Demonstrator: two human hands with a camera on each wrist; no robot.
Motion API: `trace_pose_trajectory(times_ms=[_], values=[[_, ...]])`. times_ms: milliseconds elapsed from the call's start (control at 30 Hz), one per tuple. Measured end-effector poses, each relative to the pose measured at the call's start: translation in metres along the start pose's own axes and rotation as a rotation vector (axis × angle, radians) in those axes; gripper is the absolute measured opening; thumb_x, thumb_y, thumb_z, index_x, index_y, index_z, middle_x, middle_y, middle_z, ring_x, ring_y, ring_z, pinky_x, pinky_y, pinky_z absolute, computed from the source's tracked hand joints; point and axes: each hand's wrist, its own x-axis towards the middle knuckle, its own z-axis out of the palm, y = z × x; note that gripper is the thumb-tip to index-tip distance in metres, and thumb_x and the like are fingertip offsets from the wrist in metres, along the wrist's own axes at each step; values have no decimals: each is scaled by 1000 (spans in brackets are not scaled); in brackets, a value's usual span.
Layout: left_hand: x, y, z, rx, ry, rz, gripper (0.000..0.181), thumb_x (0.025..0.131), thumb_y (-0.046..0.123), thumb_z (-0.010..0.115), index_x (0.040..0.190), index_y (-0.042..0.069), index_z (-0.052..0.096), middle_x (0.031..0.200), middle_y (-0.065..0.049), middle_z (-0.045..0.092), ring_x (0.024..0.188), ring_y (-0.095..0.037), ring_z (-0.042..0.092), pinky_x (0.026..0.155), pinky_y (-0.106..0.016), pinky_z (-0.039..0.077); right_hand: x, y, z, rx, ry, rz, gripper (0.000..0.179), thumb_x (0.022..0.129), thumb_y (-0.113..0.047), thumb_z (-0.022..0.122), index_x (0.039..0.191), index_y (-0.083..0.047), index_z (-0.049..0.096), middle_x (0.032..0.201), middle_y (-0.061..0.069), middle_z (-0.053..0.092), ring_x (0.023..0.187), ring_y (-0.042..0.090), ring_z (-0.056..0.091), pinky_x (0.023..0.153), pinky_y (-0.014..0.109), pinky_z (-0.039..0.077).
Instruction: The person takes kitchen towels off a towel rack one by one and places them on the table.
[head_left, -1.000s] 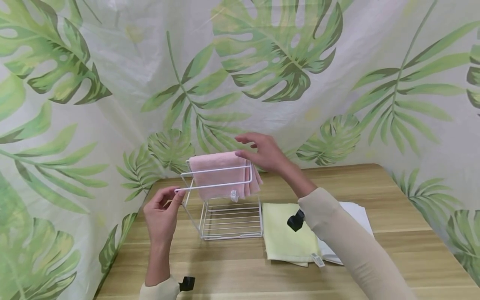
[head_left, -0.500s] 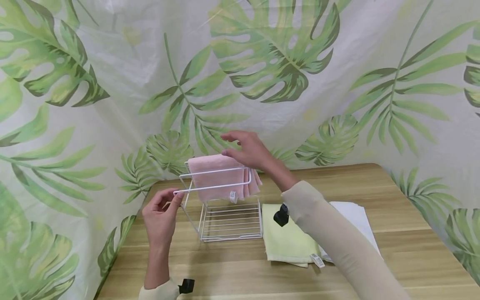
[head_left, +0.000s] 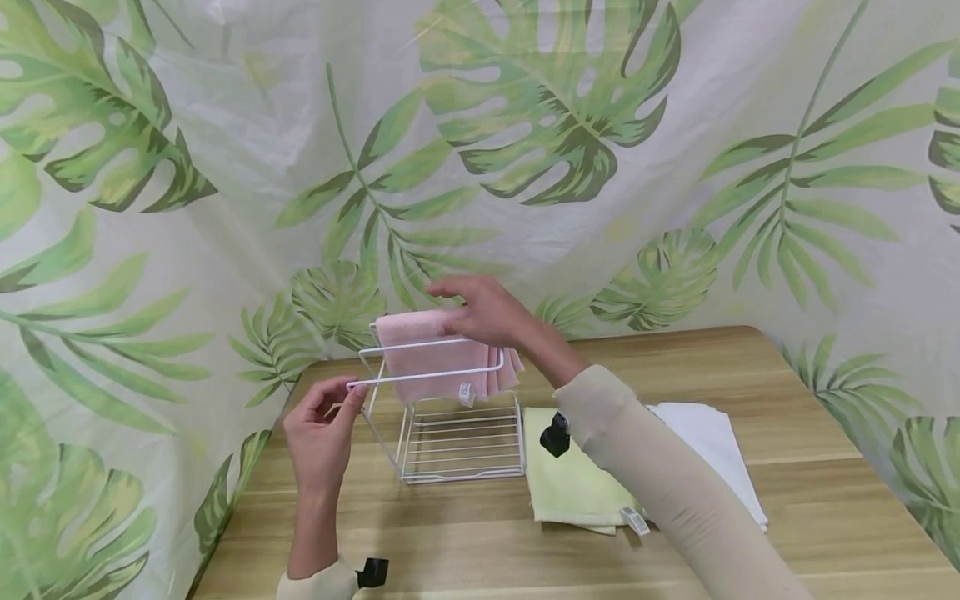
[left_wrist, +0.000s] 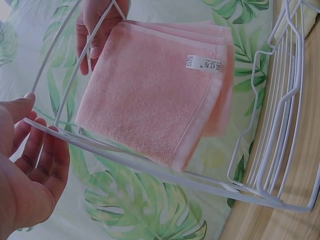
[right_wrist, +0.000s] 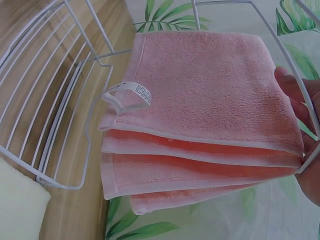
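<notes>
A white wire rack point(head_left: 450, 433) stands on the wooden table point(head_left: 825, 467). A folded pink towel point(head_left: 427, 358) with a small white label hangs over its upper back rail. My left hand point(head_left: 322, 433) pinches the front left corner of the rack's top rail between thumb and fingers. My right hand point(head_left: 480, 315) sits on the towel's top fold at the back rail. Its thumb is on the near side and its fingers curl over the far side. The left wrist view has the towel point(left_wrist: 150, 100), the rack point(left_wrist: 280, 125) and both hands. The right wrist view shows the towel's stacked edges point(right_wrist: 200, 85).
A folded pale yellow-green towel point(head_left: 570, 483) lies on the table just right of the rack, overlapping a white towel point(head_left: 712, 442). A leaf-print curtain point(head_left: 555, 125) closes off the back and both sides. Bare wood runs along the front and right.
My right hand has come down and left from above the rack onto the top of the pink towel. The left hand and the rack have stayed put.
</notes>
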Motion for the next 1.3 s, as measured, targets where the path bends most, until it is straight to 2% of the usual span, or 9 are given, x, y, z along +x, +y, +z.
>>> trace_pose_trajectory(times_ms=[267,433,667,900,1100,1167,1300], values=[[2,4,1,34,-10,7,17,92,-3,82,104,-12,75,86,9,74,75,-2,69,67,-12,60,-1,2,-2,-105,-27,-11,52,97,-27,83,146,-19,68,142,2,73,136,22,66,118,40,52],[1,6,2,46,-18,11,18,92,-3,81,105,-14,73,86,9,74,76,-2,69,67,-12,60,-2,2,-2,-97,-18,47,48,97,-29,83,142,-22,71,141,-2,73,138,20,64,118,40,52],[1,5,2,21,-21,19,20,92,-4,81,105,-16,72,84,7,73,75,-2,68,66,-12,59,-3,2,1,-117,8,95,37,95,-29,83,131,-23,78,134,-2,77,131,21,69,113,41,54],[0,4,1,14,-15,25,16,91,-4,82,103,-13,74,83,7,72,74,-3,68,66,-11,59,-4,2,6,-115,98,94,22,99,-24,80,120,-22,83,121,-3,82,121,18,74,105,39,59],[0,2,-1,25,-14,33,15,92,-4,81,103,-12,74,85,8,73,74,-3,68,66,-11,59,-7,-2,9,-200,170,60,17,98,-25,81,115,-23,85,115,-3,83,114,18,78,101,39,62],[0,2,-1,34,-15,35,17,92,-3,81,104,-14,73,85,8,73,75,-3,68,66,-11,59,-7,-4,9,-238,195,39,17,98,-26,81,114,-23,85,113,-2,83,108,18,79,97,39,63],[-1,1,-1,26,-12,14,21,92,-3,82,105,-16,72,83,7,71,75,-2,68,67,-12,60,-8,-5,9,-273,254,-11,16,98,-26,80,112,-21,85,108,-1,84,83,15,77,83,35,63]])
